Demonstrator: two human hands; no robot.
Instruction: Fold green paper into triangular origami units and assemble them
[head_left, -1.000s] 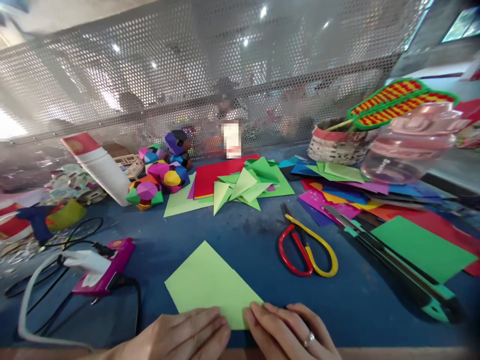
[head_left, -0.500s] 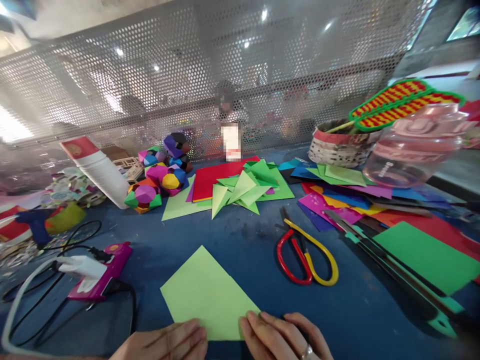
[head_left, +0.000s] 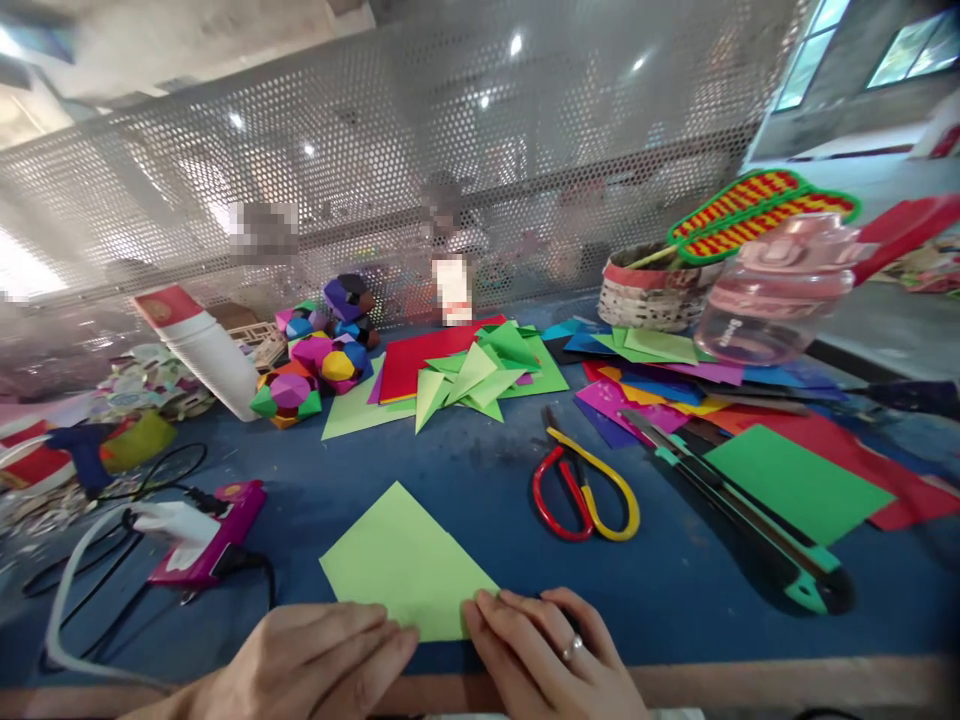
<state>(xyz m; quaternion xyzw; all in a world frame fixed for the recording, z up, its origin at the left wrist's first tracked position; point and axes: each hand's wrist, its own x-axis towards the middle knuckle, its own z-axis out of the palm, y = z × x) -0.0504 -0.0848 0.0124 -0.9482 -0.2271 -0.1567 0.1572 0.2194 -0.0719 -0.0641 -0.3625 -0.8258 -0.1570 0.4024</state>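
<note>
A light green sheet of paper [head_left: 409,560] lies on the blue table near its front edge, one corner pointing away from me. Its bottom edge is straight and runs between my hands. My left hand [head_left: 322,650] grips the lower left of the sheet, fingers together along the edge. At the lower right, my right hand [head_left: 547,650], wearing a ring, holds the same edge under its fingertips. Both thumbs are mostly hidden. To the right of the paper lie scissors [head_left: 589,485] with one red and one yellow handle.
Green folded pieces [head_left: 476,375] rest on coloured sheets at the back. A utility knife [head_left: 742,510] lies by a green sheet [head_left: 799,480] on the right, before a pink bottle [head_left: 772,300]. At left are a magenta power strip [head_left: 214,540], cables and stacked paper cups [head_left: 199,350].
The camera view has shifted, so the table's front edge now shows. Both hands stay at the paper's bottom edge, and the sheet keeps its shape.
</note>
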